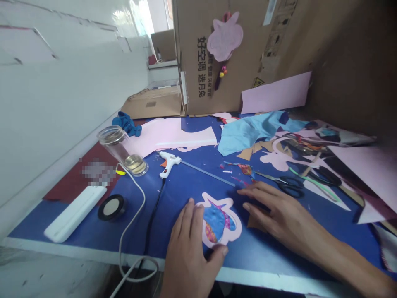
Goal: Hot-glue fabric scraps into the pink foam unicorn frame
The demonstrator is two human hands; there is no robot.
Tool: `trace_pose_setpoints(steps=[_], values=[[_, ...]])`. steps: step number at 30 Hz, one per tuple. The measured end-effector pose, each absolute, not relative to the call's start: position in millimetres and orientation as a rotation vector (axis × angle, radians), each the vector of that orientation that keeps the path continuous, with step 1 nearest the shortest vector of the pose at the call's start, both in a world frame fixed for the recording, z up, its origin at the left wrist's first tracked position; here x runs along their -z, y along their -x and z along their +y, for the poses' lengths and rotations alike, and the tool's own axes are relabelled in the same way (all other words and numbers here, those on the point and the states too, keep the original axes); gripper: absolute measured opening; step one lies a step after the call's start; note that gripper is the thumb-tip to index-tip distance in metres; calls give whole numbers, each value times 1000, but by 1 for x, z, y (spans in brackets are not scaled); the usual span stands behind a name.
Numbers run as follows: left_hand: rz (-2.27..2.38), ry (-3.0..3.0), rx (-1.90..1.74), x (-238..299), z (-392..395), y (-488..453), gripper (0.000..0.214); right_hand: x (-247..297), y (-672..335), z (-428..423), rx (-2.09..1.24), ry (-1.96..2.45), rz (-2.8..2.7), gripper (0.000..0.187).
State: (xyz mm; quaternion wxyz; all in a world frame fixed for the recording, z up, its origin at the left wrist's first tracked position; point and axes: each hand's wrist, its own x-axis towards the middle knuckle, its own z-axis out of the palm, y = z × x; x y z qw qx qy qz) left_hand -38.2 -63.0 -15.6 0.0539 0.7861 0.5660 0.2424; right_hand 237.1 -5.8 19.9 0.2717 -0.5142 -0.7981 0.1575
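A small pink paper shape with a scalloped outline lies flat near the table's front edge. Blue fabric and orange-magenta patterned fabric fill its middle. Against its left side rests my left hand, fingers stretched out and thumb spread along the lower edge. To the right of the shape is my right hand, open, fingers apart and holding nothing. A brown scrap shows partly beneath it. Black-handled scissors and patterned fabric scraps lie just beyond that hand.
A white glue gun with a long glue stick lies mid-table. Left are a glass jar, black tape roll and white power strip with cables. Light-blue cloth, pink sheets and a large cardboard box stand behind.
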Motion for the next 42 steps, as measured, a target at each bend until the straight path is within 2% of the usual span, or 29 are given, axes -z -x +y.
trace_pose_setpoints(steps=[5,9,12,15,17,22,29,38,42], values=[[1682,-2415,-766,12,-61,50,95,-16,-236,-35,-247,1448,-2175,37],[1653,-2368,-782,11,-61,57,87,-11,-226,-68,-146,1454,-2195,42],[1644,-2316,-821,9,-63,60,66,-11,-215,-87,-104,1349,-2245,42],[1642,-2264,-884,7,-65,63,31,-10,-207,-96,-99,1297,-2284,39],[1628,-2282,-914,8,-67,65,22,-10,-204,-96,-74,1282,-2293,37],[1580,-2400,-919,15,-69,67,37,-11,-204,-87,-14,1248,-2348,31],[1533,-2482,-882,15,-67,60,45,-6,-210,-78,-37,1291,-2331,32],[1480,-2569,-811,18,-59,52,51,-7,-218,-61,-37,1335,-2270,31],[1534,-2535,-807,18,-55,52,43,-8,-225,-53,-91,1357,-2238,34]])
